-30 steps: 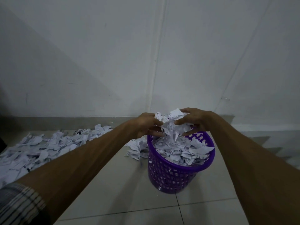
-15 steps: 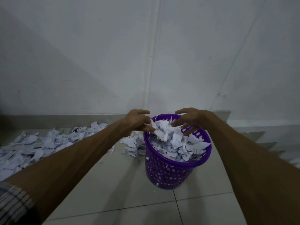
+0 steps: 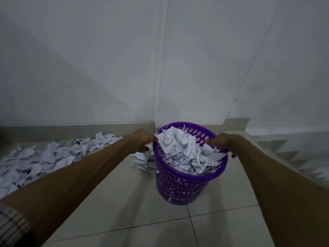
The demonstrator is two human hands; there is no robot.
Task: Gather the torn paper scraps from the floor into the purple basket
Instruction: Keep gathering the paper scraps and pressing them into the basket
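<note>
Purple basket stands upright on the tiled floor near the wall corner, long axis vertical, open mouth up and tipped slightly toward the camera by the view. It is heaped to the rim with paper scraps. Left hand is at the left rim, right hand at the right rim; both sets of fingers look curled over the rim edge, gripping the basket, though fingertips are partly hidden. No scraps visibly held in either hand.

A big pile of scraps lies on the floor to the left along the wall, and a small clump just beside the basket's left side.

Judged step: shifting or steadying the basket. To do it well: keep it level, lift evenly with both hands, move slowly since the heap could spill, set it down beside the large pile. Pressing the heap down first would probably make room.
</note>
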